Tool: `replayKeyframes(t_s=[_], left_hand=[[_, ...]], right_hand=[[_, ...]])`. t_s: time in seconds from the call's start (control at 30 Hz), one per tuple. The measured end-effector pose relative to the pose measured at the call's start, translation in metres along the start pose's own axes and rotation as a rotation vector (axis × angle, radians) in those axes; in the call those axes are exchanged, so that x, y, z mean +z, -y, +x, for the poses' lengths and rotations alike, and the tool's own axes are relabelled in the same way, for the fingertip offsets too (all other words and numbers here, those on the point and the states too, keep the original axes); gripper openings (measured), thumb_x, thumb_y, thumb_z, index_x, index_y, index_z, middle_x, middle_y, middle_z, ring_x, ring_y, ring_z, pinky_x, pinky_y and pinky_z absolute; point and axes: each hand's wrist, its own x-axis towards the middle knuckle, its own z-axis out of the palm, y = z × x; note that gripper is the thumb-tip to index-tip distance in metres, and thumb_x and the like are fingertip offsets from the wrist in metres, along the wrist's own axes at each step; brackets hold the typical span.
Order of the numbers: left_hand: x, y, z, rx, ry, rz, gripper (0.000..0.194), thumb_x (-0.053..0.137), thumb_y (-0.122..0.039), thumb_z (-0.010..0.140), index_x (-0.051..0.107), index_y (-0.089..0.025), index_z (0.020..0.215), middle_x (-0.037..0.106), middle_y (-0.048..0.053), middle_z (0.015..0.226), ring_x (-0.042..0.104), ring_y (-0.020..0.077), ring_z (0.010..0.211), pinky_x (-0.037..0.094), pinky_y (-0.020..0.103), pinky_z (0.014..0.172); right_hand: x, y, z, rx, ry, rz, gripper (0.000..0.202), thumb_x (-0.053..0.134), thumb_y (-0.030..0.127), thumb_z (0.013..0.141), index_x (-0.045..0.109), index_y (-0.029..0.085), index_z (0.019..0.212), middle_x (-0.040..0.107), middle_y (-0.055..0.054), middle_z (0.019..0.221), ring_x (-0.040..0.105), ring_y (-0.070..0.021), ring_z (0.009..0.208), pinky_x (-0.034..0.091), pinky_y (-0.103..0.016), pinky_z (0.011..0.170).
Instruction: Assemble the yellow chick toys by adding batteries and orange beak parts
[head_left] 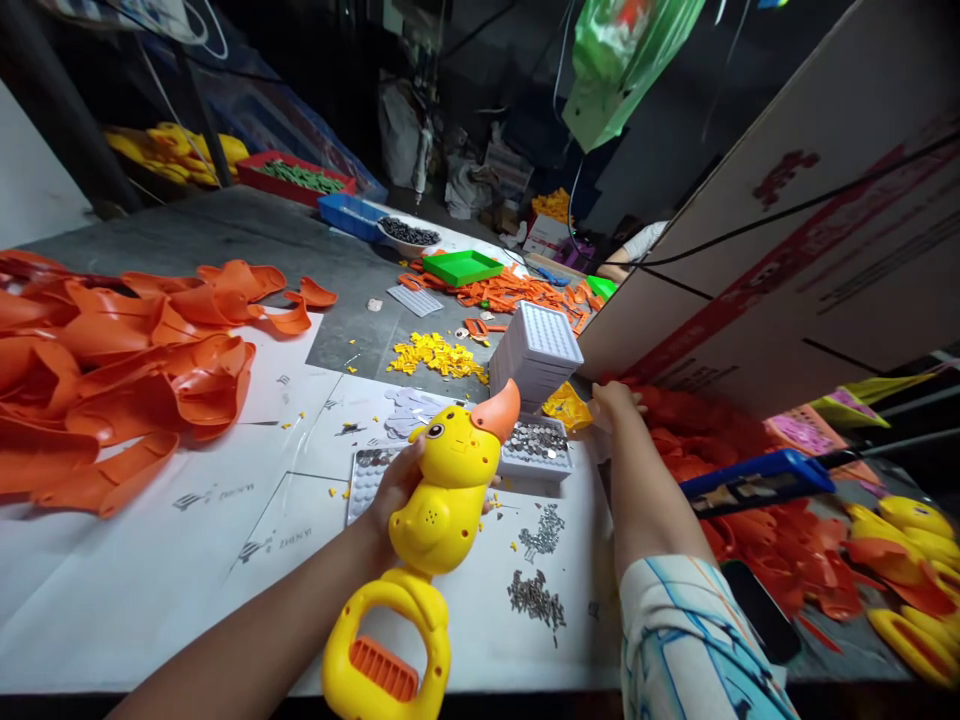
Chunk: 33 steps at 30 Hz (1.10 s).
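In my left hand (pixel 397 485) is a yellow plastic duck toy (pixel 442 500) with an orange beak, a loop handle and an orange ribbed insert. My fingers are wrapped round its body from behind. My right hand (pixel 619 397) reaches forward beside a yellow plastic bag (pixel 568 406) and the foot of a large cardboard box (pixel 750 270). Its fingers are small and partly hidden, so I cannot make out what they touch. Behind the duck stands a white tray of round metal discs (pixel 536 445), below a stack of white trays (pixel 536 345).
Orange plastic parts (pixel 150 370) are heaped on the left, more orange pieces (pixel 787 550) on the right. Small yellow pieces (pixel 435 357) and screws (pixel 536 597) lie on the table. A blue-handled tool (pixel 757 482) juts in at right, near a phone (pixel 761 610).
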Motion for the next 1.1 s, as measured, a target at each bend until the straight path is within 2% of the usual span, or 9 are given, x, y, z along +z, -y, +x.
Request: replayKeyframes(t_s=[0.13,0.23,0.33,0.43,0.53,0.73,0.9,1.0,1.1], left_hand=[[-0.008,0.001,0.001,0.035,0.022,0.040,0.071,0.070,-0.065,0.078,0.063,-0.012,0.125,0.074,0.016,0.114,0.075,0.0305,0.092,0.059,0.037,0.080],[-0.006,0.002,0.000,0.038,0.073,0.065,0.071,0.068,-0.064,0.081,0.059,-0.013,0.129,0.072,0.017,0.118,0.074,0.0319,0.095,0.059,0.040,0.083],[0.004,0.002,-0.002,0.069,0.056,0.064,0.063,0.069,-0.056,0.085,0.058,-0.014,0.131,0.073,0.015,0.116,0.073,0.0318,0.102,0.060,0.041,0.084],[0.014,0.001,-0.002,0.084,-0.006,0.075,0.064,0.073,-0.050,0.083,0.056,-0.015,0.134,0.074,0.014,0.115,0.071,0.0333,0.109,0.062,0.044,0.086],[0.019,-0.001,-0.002,0.106,-0.069,0.106,0.066,0.079,-0.051,0.077,0.060,-0.016,0.129,0.075,0.013,0.110,0.071,0.0352,0.108,0.063,0.041,0.080],[0.011,-0.013,-0.006,0.134,-0.157,0.156,0.083,0.080,-0.059,0.072,0.054,-0.014,0.136,0.074,0.018,0.114,0.075,0.0348,0.093,0.062,0.040,0.076],[0.010,-0.015,-0.004,0.137,-0.156,0.123,0.079,0.082,-0.056,0.071,0.056,-0.014,0.133,0.074,0.018,0.113,0.075,0.0333,0.089,0.062,0.040,0.077],[0.012,-0.011,-0.002,0.181,-0.170,0.092,0.072,0.083,-0.054,0.070,0.061,-0.015,0.127,0.074,0.017,0.115,0.074,0.0355,0.096,0.063,0.043,0.078],[0.016,-0.006,0.000,0.162,-0.168,0.075,0.069,0.084,-0.054,0.068,0.064,-0.016,0.122,0.075,0.015,0.113,0.074,0.0336,0.095,0.063,0.044,0.079]], right_hand=[[-0.017,0.012,-0.018,0.039,-0.152,0.300,0.038,0.063,0.035,0.095,0.058,0.011,0.125,0.050,-0.013,0.134,0.046,-0.0254,0.131,0.039,-0.051,0.114],[-0.026,0.012,-0.047,-0.062,-0.260,0.573,0.041,0.057,0.025,0.096,0.049,0.010,0.134,0.051,-0.013,0.132,0.052,-0.0204,0.122,0.046,-0.040,0.108],[-0.023,0.002,-0.087,-0.171,-0.236,0.782,0.044,0.044,0.023,0.097,0.041,0.010,0.139,0.057,-0.011,0.120,0.062,-0.0120,0.101,0.053,-0.026,0.091],[-0.015,-0.012,-0.122,-0.238,-0.206,0.847,0.044,0.043,0.032,0.096,0.047,0.011,0.135,0.058,-0.010,0.119,0.062,-0.0117,0.099,0.053,-0.023,0.089],[-0.012,-0.023,-0.134,-0.244,-0.093,0.750,0.038,0.047,0.031,0.093,0.058,0.010,0.123,0.060,-0.012,0.119,0.061,-0.0145,0.100,0.051,-0.025,0.091],[-0.020,-0.035,-0.118,-0.213,0.211,0.289,0.026,0.060,0.022,0.092,0.063,0.011,0.115,0.060,-0.011,0.120,0.057,-0.0189,0.112,0.044,-0.039,0.108],[-0.016,-0.052,-0.114,-0.153,0.477,-0.060,0.026,0.064,0.030,0.095,0.063,0.010,0.113,0.061,-0.008,0.108,0.059,-0.0163,0.104,0.051,-0.039,0.100],[-0.012,-0.056,-0.111,-0.131,0.510,-0.170,0.024,0.065,0.030,0.094,0.063,0.009,0.107,0.061,-0.007,0.103,0.059,-0.0154,0.101,0.051,-0.038,0.099],[-0.018,-0.055,-0.108,-0.087,0.423,-0.171,0.015,0.066,0.022,0.090,0.064,0.008,0.096,0.061,-0.009,0.096,0.060,-0.0179,0.100,0.049,-0.040,0.100]])
